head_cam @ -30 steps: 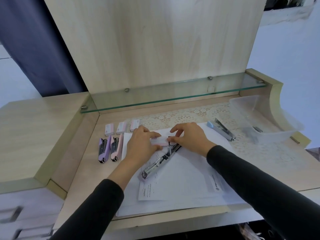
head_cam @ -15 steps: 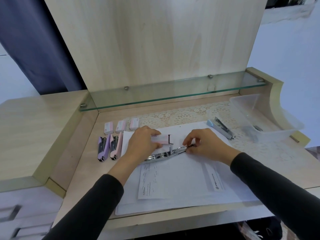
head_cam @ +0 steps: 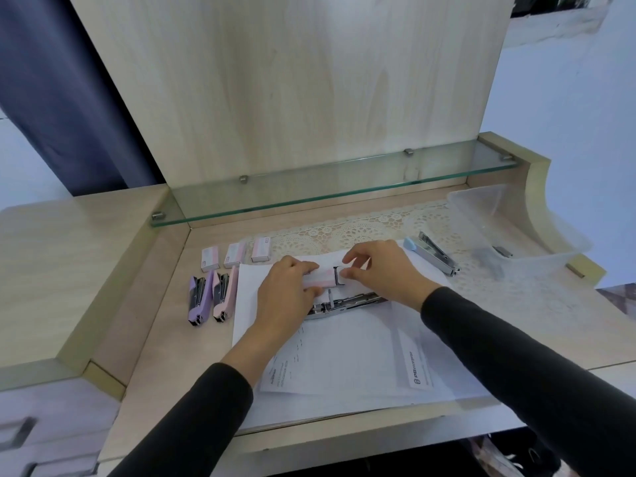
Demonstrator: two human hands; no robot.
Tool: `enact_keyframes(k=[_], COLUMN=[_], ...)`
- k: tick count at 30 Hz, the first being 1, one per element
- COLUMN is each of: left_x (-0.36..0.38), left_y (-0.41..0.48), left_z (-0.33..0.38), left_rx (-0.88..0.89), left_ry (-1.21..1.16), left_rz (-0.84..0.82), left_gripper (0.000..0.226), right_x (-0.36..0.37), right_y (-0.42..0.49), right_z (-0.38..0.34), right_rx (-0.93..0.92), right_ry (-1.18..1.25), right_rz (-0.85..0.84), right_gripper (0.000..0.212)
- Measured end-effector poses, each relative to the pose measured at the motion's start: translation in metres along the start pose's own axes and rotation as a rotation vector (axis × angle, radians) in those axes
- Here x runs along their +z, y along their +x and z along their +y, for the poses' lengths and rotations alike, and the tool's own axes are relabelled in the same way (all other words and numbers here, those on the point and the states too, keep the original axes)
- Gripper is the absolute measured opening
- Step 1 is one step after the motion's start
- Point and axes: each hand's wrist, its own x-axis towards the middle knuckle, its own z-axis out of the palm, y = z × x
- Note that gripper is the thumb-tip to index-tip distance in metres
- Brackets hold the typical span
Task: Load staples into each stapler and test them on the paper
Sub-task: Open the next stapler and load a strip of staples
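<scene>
While the open stapler [head_cam: 344, 304] is laid out mid-frame on the paper [head_cam: 344, 359], a reload looks to be getting set up.

Its metal tray is laid flat on the sheets. Just above, the pink lid [head_cam: 318, 278] is gripped by the left hand [head_cam: 289, 290], and the lid's dark end piece is pinched by the right hand [head_cam: 382, 270]. Imo the lid should be kept swung right back so a strip can be dropped in straight. The tray's right end is covered by the right wrist, tbh. A purple stapler [head_cam: 199, 297] and pink stapler [head_cam: 223, 294] are parked centre-left, staple boxes [head_cam: 235, 253] behind them. A blue stapler [head_cam: 432, 251] and clear tub [head_cam: 509, 228] are parked upper right.
</scene>
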Motion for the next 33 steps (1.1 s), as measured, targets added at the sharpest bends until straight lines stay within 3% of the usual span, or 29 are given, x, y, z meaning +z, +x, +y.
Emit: enact_keyframes(k=[4,12,17,22,29,33], left_x=[0.003,0.007,0.007,0.007,0.006,0.006], left_y=[-0.007,-0.012,-0.012,-0.012,-0.010,-0.010], left_z=[-0.003,-0.005,-0.005,-0.005,-0.006,-0.006], left_rx=[0.043,0.035,0.015,0.017,0.008,-0.001], left_ry=[0.005,-0.034,-0.065,-0.064,-0.068,-0.060], left_rz=[0.068,0.141,0.132,0.127,0.090,0.084], left_gripper=[0.038,0.036,0.036,0.037,0.039,0.039], right_x=[0.013,0.009,0.005,0.007,0.005,0.008], right_y=[0.007,0.009,0.004,0.004,0.001,0.002], right_z=[-0.005,-0.001,0.006,0.011,0.016,0.016], right_rx=[0.029,0.060,0.038,0.012,-0.086,-0.152], right_ry=[-0.024,0.221,0.300,0.253,0.097,0.016], right_rz=[0.004,-0.006,0.048,0.063,0.112,0.136], right_gripper=[0.029,0.008,0.023,0.033,0.015,0.015])
